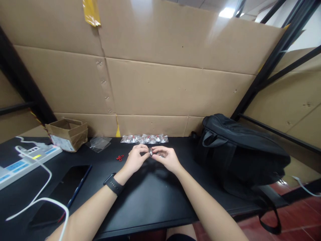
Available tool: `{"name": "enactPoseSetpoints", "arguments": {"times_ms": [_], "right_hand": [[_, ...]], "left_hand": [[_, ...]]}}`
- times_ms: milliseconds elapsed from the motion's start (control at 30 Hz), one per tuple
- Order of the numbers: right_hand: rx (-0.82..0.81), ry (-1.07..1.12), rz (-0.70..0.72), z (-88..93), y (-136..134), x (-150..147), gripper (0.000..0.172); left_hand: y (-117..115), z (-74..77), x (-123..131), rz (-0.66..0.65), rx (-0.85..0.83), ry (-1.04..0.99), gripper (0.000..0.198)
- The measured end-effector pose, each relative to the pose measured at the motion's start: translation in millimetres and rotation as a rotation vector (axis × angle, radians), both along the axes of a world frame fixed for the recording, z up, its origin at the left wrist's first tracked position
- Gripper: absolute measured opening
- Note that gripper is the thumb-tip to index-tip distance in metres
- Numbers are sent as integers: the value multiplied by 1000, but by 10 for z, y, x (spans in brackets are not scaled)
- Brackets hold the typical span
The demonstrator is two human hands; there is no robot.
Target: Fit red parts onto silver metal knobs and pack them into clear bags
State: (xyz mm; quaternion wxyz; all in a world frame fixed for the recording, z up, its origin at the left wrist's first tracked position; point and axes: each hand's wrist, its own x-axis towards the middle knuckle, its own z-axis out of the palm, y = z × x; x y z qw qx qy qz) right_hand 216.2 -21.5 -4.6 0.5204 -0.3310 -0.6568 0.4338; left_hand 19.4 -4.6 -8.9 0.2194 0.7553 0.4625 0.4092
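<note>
Head view: left hand and right hand both pinch one small shiny piece over the tabletop, row of clear packets untouched behind, loose clear bag aside.

We pinch a small silvery round piece between the fingertips of our left hand and right hand. It sits just above the black surface, toward the back edge. Finer detail is too small to tell.
</note>
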Motion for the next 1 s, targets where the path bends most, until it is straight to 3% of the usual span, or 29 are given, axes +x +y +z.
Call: {"name": "enactPoseSetpoints", "arguments": {"times_ms": [133,433,533,700,800,1000], "right_hand": [[20,-34,-61,-12,-4,2,23],[399,-479,-230,26,-25,-10,16],[439,-564,-247,56,-42,-13,15],[488,-644,-252,89,-55,-10,13],[502,-652,-246,89,-57,-7,11],[495,-616,-295,86,-56,37,9]], "left_hand": [[-49,45,26,21,3,31,20],[-229,158,112,146,44,182,16],[-215,150,105,136,53,179,17],[-170,188,61,101,63,11,31],[-171,205,40,10,55,114,25],[-178,126,25,-11,39,294,20]]}}
